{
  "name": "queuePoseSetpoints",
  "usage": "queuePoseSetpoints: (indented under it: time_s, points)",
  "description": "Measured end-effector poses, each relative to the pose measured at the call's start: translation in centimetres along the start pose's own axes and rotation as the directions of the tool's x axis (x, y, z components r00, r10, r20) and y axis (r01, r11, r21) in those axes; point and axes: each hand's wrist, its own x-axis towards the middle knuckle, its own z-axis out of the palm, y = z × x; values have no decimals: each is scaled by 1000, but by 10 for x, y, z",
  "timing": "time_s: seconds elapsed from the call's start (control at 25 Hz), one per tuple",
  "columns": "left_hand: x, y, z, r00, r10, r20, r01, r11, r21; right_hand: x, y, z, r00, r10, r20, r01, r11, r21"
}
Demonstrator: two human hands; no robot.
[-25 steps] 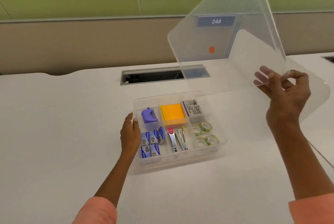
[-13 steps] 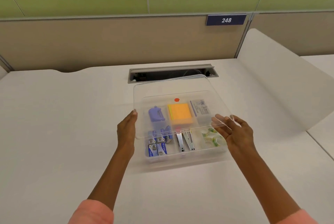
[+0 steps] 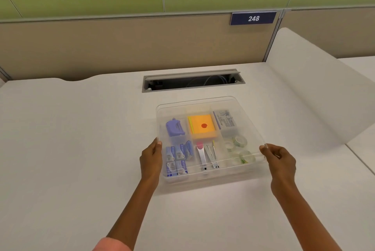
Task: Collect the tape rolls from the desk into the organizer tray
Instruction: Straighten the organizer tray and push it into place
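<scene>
A clear organizer tray [image 3: 205, 179] sits on the white desk with a clear lid [image 3: 203, 102] lying flat on top of it. Through the lid I see several tape rolls [image 3: 239, 141] in the right compartment. My left hand [image 3: 151, 159] rests against the tray's left edge, fingertips at the lid's rim. My right hand [image 3: 279, 161] pinches the lid's right front corner. A small red dot sticker [image 3: 204, 125] marks the lid's middle.
Inside the tray are an orange sticky-note pad [image 3: 200, 131], a purple tool [image 3: 174, 128], blue staple boxes [image 3: 177, 157], two metal clips [image 3: 207, 155] and a white box [image 3: 225, 122]. A cable slot [image 3: 192, 81] lies behind. A white divider [image 3: 316, 96] stands at the right.
The lid came down from high at the right onto the tray and now lies flat. My right hand lowered with it to the right front corner.
</scene>
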Motion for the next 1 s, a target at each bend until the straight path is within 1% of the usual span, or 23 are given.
queuePoseSetpoints:
  time_s: [0.12,0.2,0.32,0.44,0.52,0.64,0.76,0.88,1.0]
  points:
    - [-4,-6,-3,1000,-3,12,3,1000,-20,-3,12,-7,998,46,53,-51,994,99]
    - [-7,-8,-5,1000,-8,21,9,999,-43,-6,15,-12,994,32,105,-49,986,162]
    - [-6,-10,-5,1000,-10,18,12,998,-69,-7,16,-16,984,13,176,-50,977,208]
    - [-2,-9,-4,1000,-8,13,10,996,-94,-5,14,-16,980,47,193,-98,960,263]
    - [0,-7,-3,1000,13,16,-12,997,-81,-2,14,-15,976,68,205,-127,948,290]
    - [-1,-9,3,998,64,-19,-64,998,2,5,14,-17,961,82,262,-154,952,265]
    - [-5,-15,6,988,146,-48,-142,987,71,15,16,-22,921,143,362,-242,938,246]
    - [-4,-16,7,985,168,-38,-165,984,67,27,17,-29,873,193,448,-316,923,219]
    - [-2,-16,6,987,159,-11,-159,987,13,34,20,-32,841,212,497,-349,915,200]
